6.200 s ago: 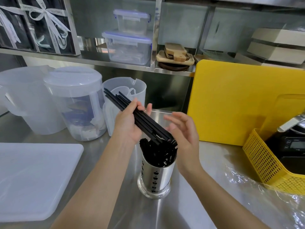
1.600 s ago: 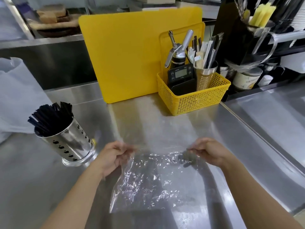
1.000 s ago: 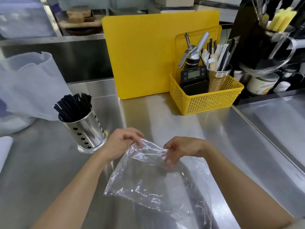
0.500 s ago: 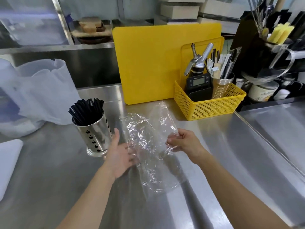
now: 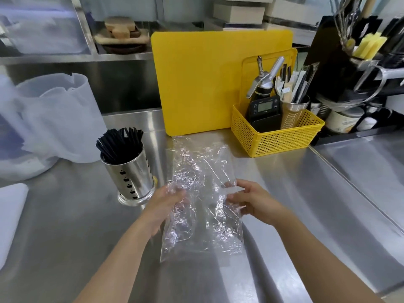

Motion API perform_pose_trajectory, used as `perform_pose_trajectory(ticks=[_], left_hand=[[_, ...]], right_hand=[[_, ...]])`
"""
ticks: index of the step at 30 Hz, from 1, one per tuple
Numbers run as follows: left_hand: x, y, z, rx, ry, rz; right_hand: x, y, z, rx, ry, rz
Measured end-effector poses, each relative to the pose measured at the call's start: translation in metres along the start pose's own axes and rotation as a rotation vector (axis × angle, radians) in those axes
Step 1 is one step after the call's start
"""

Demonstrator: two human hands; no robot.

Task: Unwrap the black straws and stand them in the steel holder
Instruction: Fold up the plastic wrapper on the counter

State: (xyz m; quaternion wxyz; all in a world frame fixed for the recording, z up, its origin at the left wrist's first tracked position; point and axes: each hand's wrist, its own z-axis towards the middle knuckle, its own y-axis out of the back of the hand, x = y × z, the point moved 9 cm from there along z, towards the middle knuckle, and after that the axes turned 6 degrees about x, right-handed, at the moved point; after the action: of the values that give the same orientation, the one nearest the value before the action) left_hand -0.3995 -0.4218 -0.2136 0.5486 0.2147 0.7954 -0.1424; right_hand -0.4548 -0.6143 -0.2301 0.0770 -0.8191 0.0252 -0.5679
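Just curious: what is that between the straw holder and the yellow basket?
The head view shows the crumpled clear wrapper there, bare steel counter beside it.

i see a steel tabletop (image 5: 72, 237) with a large yellow cutting board (image 5: 196, 84) leaning upright at its back, and just to the right of it a yellow basket (image 5: 282, 141) backed by a smaller yellow board (image 5: 249, 68). inside the basket stand a black digital scale (image 5: 265, 108), a cream whipper (image 5: 264, 84) and a perforated steel cup (image 5: 293, 114) full of utensils. off to the left i make out translucent plastic jugs (image 5: 59, 119) and the corner of a white board (image 5: 11, 211), wooden boards (image 5: 120, 31) stacked on the shelf behind, and yellow sponges (image 5: 369, 45) in a rack at the far right.
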Motion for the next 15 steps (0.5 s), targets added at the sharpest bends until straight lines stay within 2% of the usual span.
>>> perform_pose_trajectory(ticks=[2, 6, 11, 13, 15], left_hand=[[0.001, 0.002, -0.001, 0.057, -0.011, 0.060], [0.011, 0.014, 0.000, 0.149, -0.027, -0.001], [0.000, 0.026, -0.005, 0.103, -0.210, 0.062], [-0.003, 0.026, -0.005, 0.119, -0.254, 0.123], [-0.010, 0.026, -0.008, 0.140, -0.288, 0.251]], right_hand=[[-0.004, -0.002, -0.002, 0.057, -0.010, -0.025], [-0.005, 0.003, -0.004, -0.001, 0.031, 0.046], [-0.012, -0.003, 0.002, -0.021, 0.064, 0.171], [-0.012, -0.008, 0.004, -0.034, 0.069, 0.087], [-0.009, -0.012, 0.005, -0.049, 0.096, -0.165]])
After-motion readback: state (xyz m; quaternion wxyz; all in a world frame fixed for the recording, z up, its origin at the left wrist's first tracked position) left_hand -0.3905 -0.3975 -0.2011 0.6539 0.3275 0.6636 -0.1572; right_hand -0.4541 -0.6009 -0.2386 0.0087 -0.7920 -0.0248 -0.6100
